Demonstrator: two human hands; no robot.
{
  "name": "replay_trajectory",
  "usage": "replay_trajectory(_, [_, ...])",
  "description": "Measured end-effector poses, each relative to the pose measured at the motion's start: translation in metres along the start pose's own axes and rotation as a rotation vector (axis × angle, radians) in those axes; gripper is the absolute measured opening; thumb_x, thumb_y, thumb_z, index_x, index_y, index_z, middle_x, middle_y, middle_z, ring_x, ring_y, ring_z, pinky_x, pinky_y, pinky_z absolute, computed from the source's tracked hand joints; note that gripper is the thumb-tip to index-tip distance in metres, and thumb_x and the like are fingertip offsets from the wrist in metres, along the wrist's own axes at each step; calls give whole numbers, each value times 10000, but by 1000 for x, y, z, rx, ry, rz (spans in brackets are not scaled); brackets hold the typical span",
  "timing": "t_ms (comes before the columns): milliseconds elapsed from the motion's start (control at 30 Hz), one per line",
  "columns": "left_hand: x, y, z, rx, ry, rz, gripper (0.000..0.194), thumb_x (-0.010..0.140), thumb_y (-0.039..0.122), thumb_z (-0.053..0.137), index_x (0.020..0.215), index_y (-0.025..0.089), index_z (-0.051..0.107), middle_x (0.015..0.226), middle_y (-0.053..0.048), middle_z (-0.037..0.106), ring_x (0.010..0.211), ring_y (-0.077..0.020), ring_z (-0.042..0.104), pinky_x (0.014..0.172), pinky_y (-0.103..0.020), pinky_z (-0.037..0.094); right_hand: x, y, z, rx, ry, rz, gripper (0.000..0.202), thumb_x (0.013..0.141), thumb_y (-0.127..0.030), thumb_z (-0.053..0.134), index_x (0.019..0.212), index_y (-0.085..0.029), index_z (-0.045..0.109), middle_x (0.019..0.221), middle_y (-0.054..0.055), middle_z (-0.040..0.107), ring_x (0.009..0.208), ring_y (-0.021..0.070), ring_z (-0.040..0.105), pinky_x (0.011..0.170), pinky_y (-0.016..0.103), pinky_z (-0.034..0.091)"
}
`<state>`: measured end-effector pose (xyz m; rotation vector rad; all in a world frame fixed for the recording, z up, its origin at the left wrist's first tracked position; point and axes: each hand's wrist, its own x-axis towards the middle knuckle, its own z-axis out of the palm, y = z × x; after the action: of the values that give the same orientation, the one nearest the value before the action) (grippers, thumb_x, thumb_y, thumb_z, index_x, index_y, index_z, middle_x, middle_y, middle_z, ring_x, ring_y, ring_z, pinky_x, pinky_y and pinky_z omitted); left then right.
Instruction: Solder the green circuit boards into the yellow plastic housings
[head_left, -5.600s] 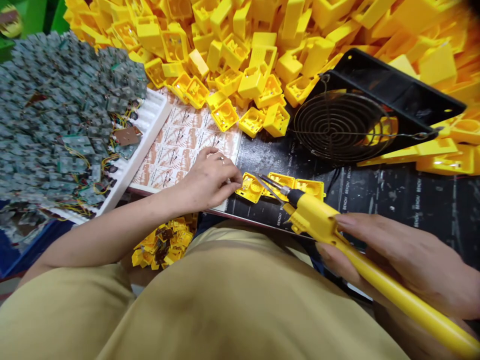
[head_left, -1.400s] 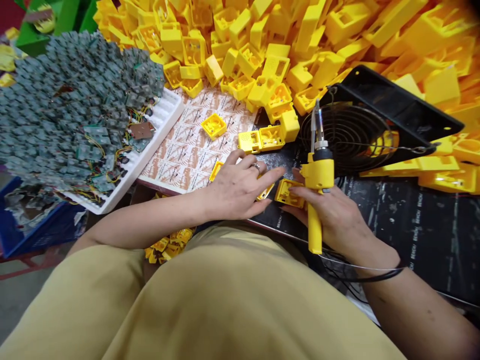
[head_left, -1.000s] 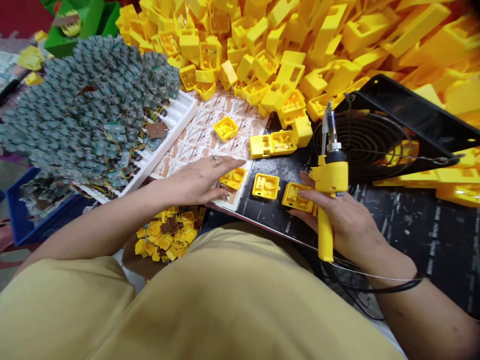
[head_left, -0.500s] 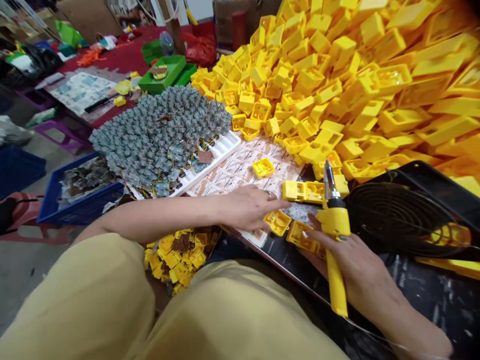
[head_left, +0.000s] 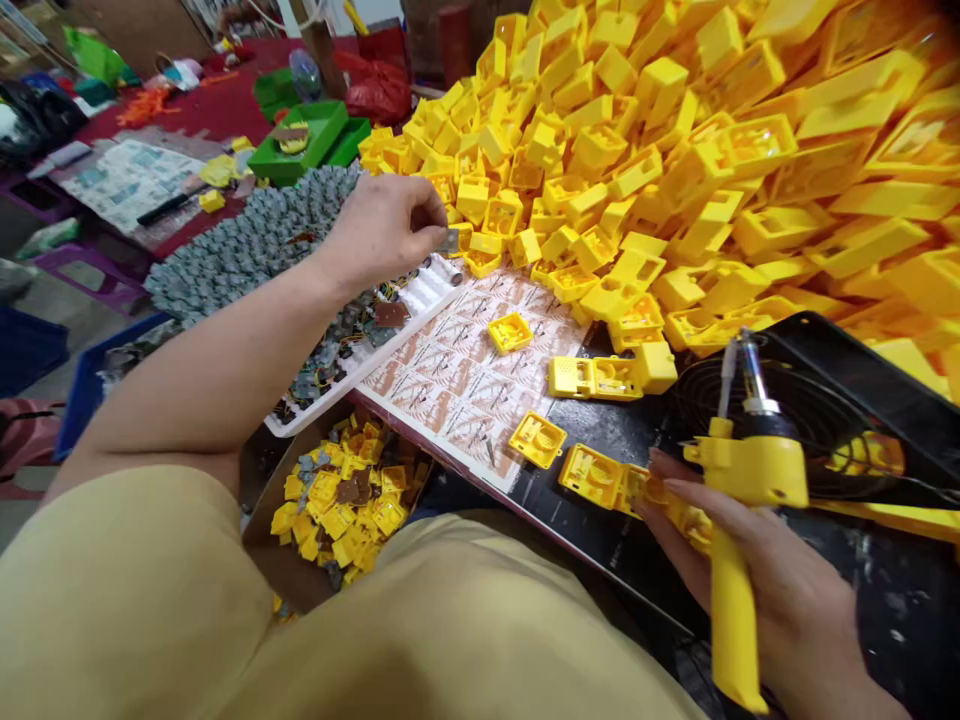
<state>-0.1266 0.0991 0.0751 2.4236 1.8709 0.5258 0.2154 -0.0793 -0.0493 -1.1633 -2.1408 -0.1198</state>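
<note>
My left hand [head_left: 386, 230] is raised over the right end of the heap of grey parts [head_left: 247, 240], pinching a small grey part [head_left: 448, 241] between thumb and fingers. At the lower right, my right hand [head_left: 750, 560] holds a yellow soldering gun [head_left: 739, 560], its metal tip pointing up. The fingers of that hand also touch a row of open yellow cases [head_left: 592, 474] on the black surface. One separate open yellow case [head_left: 537, 440] sits left of that row. Another yellow case [head_left: 510, 333] rests on the patterned sheet [head_left: 450, 390].
A large pile of yellow cases [head_left: 675, 150] fills the upper right. The grey parts lie on a white foam tray [head_left: 360, 370]. A black fan [head_left: 847, 400] stands at the right. Below the table edge is a carton of yellow pieces [head_left: 285, 560]. Green trays [head_left: 322, 135] stand behind.
My left hand has moved up and left from the yellow cases to the grey heap and now pinches a grey part. My right hand and the soldering gun have shifted right and down.
</note>
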Motion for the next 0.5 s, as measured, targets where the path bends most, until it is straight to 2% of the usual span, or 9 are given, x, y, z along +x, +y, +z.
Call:
replay_trajectory(100, [-13, 21, 5, -234, -64, 40, 282, 822, 240, 555, 1082, 189, 650, 914, -27, 707, 766, -127, 616, 714, -278, 505, 6, -6, 9, 85, -21, -7, 442, 863, -241, 694, 1264, -218, 509, 1156, 67, 687, 932, 197, 692, 793, 324, 571])
replay_trajectory(233, [-30, 40, 45, -424, -345, -35, 350, 865, 129, 449, 1161, 175, 629, 894, -40, 695, 699, -122, 663, 623, -253, 519, 23, -24, 30, 152, -62, -57, 415, 854, -292, 707, 1203, -209, 498, 1112, 93, 671, 988, 222, 663, 913, 382, 527])
replay_trajectory(300, [-47, 43, 62, -442, -420, -104, 378, 884, 112, 394, 1171, 159, 635, 837, -42, 694, 651, -117, 663, 606, -251, 524, 31, -31, 40, 146, -107, -93, 408, 861, -309, 700, 1194, -194, 494, 986, 68, 671, 933, 211, 659, 979, 408, 486])
replay_trajectory(400, [-81, 39, 69, -227, -470, -103, 353, 903, 176, 419, 1161, 147, 658, 859, -61, 715, 714, -151, 679, 673, -286, 537, 36, -37, 50, 150, -153, -118, 338, 895, -255, 650, 1187, -198, 490, 917, 34, 660, 906, 191, 652, 1003, 406, 454])
replay_trajectory(500, [-112, 28, 62, 196, -493, 45, 358, 942, 332, 426, 1047, 140, 708, 930, -115, 725, 893, -258, 683, 764, -382, 530, 35, -36, 51, 166, -156, -145, 277, 909, -200, 611, 1164, -207, 500, 912, 19, 669, 849, 168, 654, 991, 390, 455])
